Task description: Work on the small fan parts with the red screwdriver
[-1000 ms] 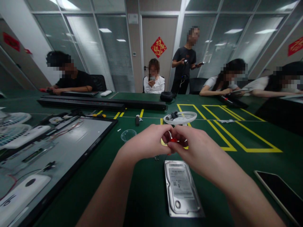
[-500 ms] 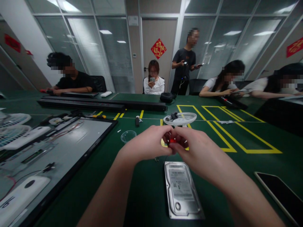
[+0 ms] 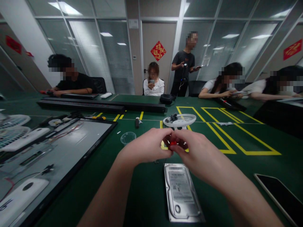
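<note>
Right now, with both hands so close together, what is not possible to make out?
Head view:
- Red object: mostly covered by the left hand and right hand.
- Label on the hard drive: print too small to read.
- Tiny pieces near the hard drive: too small to identify.
- Phone: partly cut off by the picture's right edge.

Head camera: I look from the wearer's head, forward and down across the green table (image 3: 146, 195).
Left hand (image 3: 151, 143) and right hand (image 3: 195, 143): near me, mid-frame.
Door (image 3: 158, 34): far off, straight ahead.
</note>
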